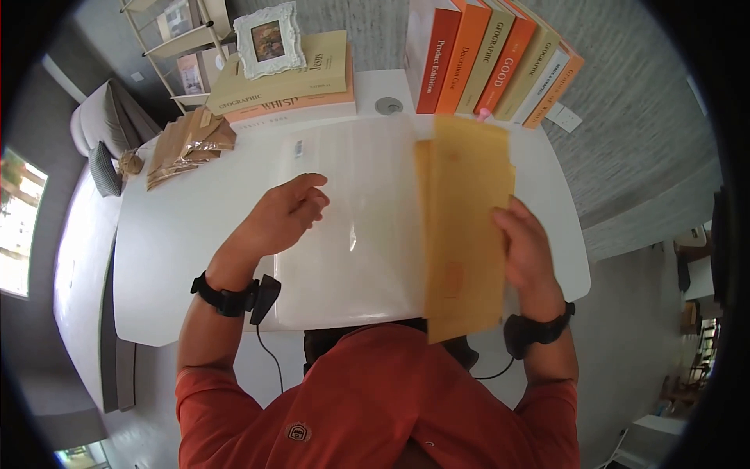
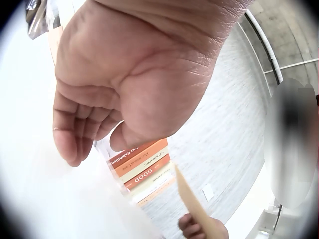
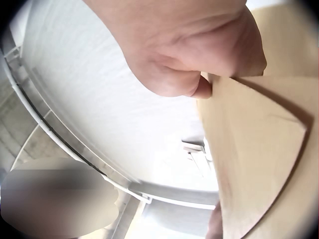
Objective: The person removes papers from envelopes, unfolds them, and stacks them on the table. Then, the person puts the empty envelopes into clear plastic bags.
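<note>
In the head view my right hand [image 1: 527, 242] pinches the right edge of a yellow-brown paper envelope [image 1: 473, 195], thumb on its face. The envelope stands tilted over the right part of the table, its lower end past the front edge. More brown paper [image 1: 423, 180] shows behind its left side. A large clear plastic bag [image 1: 351, 273] lies flat on the table to the left. Over the bag's left part my left hand [image 1: 285, 215] hovers with loosely bent fingers, holding nothing. In the right wrist view the envelope [image 3: 254, 149] fans out below the thumb.
Stacked books [image 1: 312, 74] with a white picture frame [image 1: 269, 43] stand at the back left. A row of upright books [image 1: 476, 62] lines the back right. Brown paper bags in clear wrapping [image 1: 191, 144] lie at the left of the white table [image 1: 180, 258].
</note>
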A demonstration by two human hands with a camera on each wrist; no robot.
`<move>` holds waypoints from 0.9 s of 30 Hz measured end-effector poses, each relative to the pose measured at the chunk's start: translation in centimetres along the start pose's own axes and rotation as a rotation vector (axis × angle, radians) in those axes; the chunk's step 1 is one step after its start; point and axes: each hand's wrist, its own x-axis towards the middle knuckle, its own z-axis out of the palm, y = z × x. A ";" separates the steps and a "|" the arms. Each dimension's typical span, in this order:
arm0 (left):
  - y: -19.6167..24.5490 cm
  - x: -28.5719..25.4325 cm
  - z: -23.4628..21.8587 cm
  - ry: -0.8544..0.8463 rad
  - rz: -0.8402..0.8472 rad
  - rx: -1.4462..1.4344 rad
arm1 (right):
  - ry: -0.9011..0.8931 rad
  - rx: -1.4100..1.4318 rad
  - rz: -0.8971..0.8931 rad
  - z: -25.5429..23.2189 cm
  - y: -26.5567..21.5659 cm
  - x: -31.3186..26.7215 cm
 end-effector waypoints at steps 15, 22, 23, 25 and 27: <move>1.5 4.7 0.5 -0.356 0.220 -0.504 | -0.035 0.138 -0.234 0.0 -1.2 2.1; 5.9 8.4 4.9 -0.454 0.821 0.115 | -0.266 0.141 -0.142 7.0 -2.8 -3.2; 5.1 8.9 5.3 -0.461 0.896 0.002 | -0.260 -0.131 -0.226 6.3 -1.7 -2.3; 6.0 7.8 4.3 -0.400 0.721 0.387 | -0.193 -0.396 -0.278 4.5 0.7 0.7; 5.1 7.5 4.0 -0.313 0.566 0.812 | -0.031 -0.106 -0.141 3.1 1.6 2.7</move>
